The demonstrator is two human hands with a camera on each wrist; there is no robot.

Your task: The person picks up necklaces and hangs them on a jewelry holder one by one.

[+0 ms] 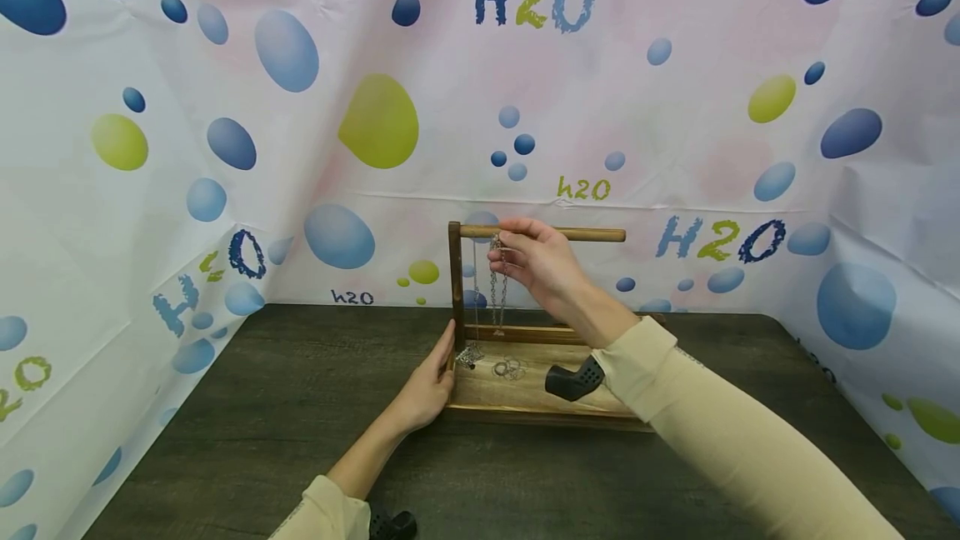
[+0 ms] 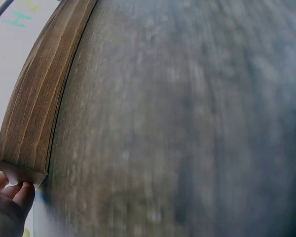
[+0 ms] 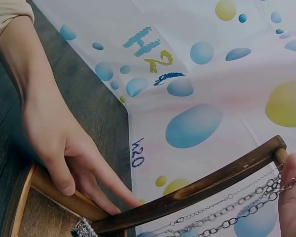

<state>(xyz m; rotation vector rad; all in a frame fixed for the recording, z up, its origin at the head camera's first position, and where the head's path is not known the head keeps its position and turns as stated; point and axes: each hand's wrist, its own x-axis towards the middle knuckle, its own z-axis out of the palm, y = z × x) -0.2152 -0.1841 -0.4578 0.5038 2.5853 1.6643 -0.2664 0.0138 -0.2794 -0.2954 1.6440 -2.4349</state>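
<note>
A wooden jewelry stand (image 1: 454,290) has an upright post at its left end and a horizontal rod (image 1: 600,235) on top. Silver chain necklaces (image 3: 232,202) hang from the rod near the post. My right hand (image 1: 543,265) is at the rod and pinches a silver chain necklace (image 1: 493,282); part of the chain lies across its fingers in the right wrist view. My left hand (image 1: 422,390) rests against the left end of the stand's tray (image 1: 540,417), fingers extended beside the post. In the left wrist view, its fingertips (image 2: 24,195) touch the tray's corner.
A small heap of silver jewelry (image 1: 470,355) lies in the tray at the post's foot, with thin silver loops (image 1: 508,368) beside it. The stand sits on a dark wooden table (image 1: 315,390) before a spotted backdrop (image 1: 450,157). Black mounts (image 1: 573,380) show at both wrists.
</note>
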